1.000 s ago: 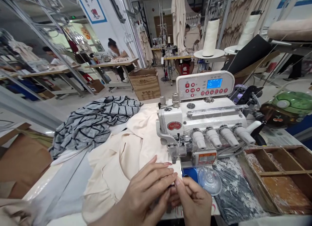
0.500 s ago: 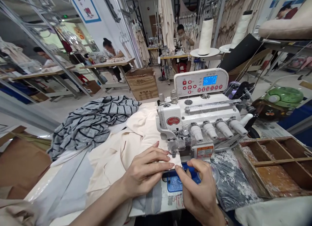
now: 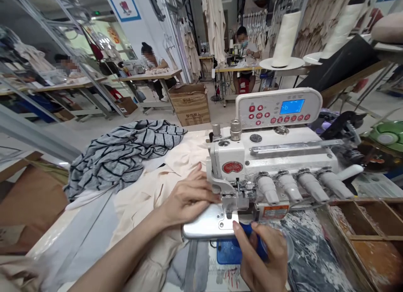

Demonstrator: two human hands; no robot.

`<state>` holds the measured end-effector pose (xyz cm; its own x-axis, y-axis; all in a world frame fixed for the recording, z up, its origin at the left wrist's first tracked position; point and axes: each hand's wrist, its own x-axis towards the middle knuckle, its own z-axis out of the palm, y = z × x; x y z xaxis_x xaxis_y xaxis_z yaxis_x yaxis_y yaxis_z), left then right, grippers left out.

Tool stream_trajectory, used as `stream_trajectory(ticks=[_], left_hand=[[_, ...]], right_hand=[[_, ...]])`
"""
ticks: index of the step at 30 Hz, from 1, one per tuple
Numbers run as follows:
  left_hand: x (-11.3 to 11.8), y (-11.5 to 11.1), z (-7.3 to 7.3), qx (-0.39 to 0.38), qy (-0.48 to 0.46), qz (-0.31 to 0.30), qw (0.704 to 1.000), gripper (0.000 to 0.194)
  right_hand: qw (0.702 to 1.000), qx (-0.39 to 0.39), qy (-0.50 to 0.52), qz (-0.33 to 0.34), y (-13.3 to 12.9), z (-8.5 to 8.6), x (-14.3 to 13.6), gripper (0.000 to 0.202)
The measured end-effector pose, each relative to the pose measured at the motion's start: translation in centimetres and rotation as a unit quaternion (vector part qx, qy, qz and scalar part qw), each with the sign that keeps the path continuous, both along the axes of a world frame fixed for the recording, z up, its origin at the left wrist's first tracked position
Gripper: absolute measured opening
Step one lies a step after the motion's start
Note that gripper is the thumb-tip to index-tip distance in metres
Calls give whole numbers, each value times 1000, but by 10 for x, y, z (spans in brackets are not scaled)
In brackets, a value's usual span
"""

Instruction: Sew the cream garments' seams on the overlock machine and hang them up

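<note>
At the sewing machine (image 3: 283,151), left hand (image 3: 185,202) flat on cloth (image 3: 135,204), right hand (image 3: 267,254) loosely spread.

Left hand (image 3: 189,199) palm-down, right hand (image 3: 269,252) with fingers (image 3: 245,241) parted.

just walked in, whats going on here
A person is at a white sewing machine. The left hand lies on cream fabric right beside the machine. The right hand, thumb and index fingers apart, is near the edge of a shiny silver metal plate. Grey, black-striped fabric lies heaped farther back on the left.
</note>
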<state>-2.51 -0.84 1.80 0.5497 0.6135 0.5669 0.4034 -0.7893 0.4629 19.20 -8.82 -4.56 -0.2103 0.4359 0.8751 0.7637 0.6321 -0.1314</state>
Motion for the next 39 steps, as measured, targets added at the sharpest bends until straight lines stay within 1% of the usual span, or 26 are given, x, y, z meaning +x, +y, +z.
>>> stream_trajectory(ticks=[2, 4, 5, 6, 7, 8, 11, 13, 14, 16, 19, 21, 23, 24, 26, 28, 29, 31, 33, 36, 37, 39], left_hand=[[2, 27, -1, -13, -20, 38, 999, 29], [4, 46, -3, -13, -42, 86, 995, 29], [4, 49, -5, -7, -53, 112, 992, 28], [4, 46, -6, -1, -64, 136, 989, 28], [3, 38, -7, 6, -74, 154, 985, 29], [2, 24, -9, 17, -79, 161, 984, 30], [-5, -30, -18, 81, -80, 151, 982, 31], [-8, -59, -25, 143, -68, 143, 977, 27], [-9, -68, -27, 173, -58, 141, 973, 24], [-10, -75, -29, 219, -33, 140, 965, 22], [-11, -73, -25, 240, -7, 147, 960, 23], [-14, -78, -23, 231, -1, 154, 961, 28], [-19, -94, -25, 210, -5, 179, 961, 40], [-23, -104, -30, 195, -14, 202, 960, 47], [-30, -129, -44, 155, -28, 269, 950, 58], [-37, -151, -64, 109, -7, 337, 935, 66], [-39, -160, -74, 91, 16, 358, 929, 70], [-44, -172, -89, 57, 58, 367, 927, 72], [-47, -176, -98, 30, 67, 365, 928, 70], [-50, -172, -100, -9, 53, 397, 916, 73], [-52, -169, -99, -23, 37, 401, 915, 67], [-62, -163, -95, -50, -13, 389, 920, 45]], right_hand=[[1000, 10, 3, -5, 0, -2, 0, 33], [1000, 12, 2, -13, -2, -3, 0, 35], [1000, 13, 4, -15, -4, -4, 0, 38], [1000, 16, 7, -15, -6, -5, 1, 41], [1000, 23, 10, -12, -8, -5, 2, 46], [999, 34, 14, -7, -11, -5, 3, 50], [998, 63, 15, 15, -13, -2, 3, 57], [997, 72, 2, 18, -12, 2, -3, 62], [997, 72, -6, 14, -11, 5, -7, 65], [997, 71, -25, 6, -8, 10, -18, 63], [996, 81, -42, 19, -6, 13, -29, 47], [994, 94, -46, 28, -6, 11, -30, 40], [994, 93, -52, 30, -6, 8, -28, 38], [994, 90, -56, 32, -6, 6, -27, 38], [994, 89, -47, 35, -6, 1, -26, 43], [995, 90, -18, 34, -6, -3, -27, 54], [995, 90, -4, 33, -6, -4, -29, 59], [995, 91, 14, 29, -7, -6, -31, 66], [996, 88, 14, 22, -7, -7, -30, 68], [996, 83, 16, 10, -4, -9, -24, 69], [996, 84, 20, 10, -2, -9, -23, 68], [995, 95, 31, 19, 1, -8, -20, 60]])
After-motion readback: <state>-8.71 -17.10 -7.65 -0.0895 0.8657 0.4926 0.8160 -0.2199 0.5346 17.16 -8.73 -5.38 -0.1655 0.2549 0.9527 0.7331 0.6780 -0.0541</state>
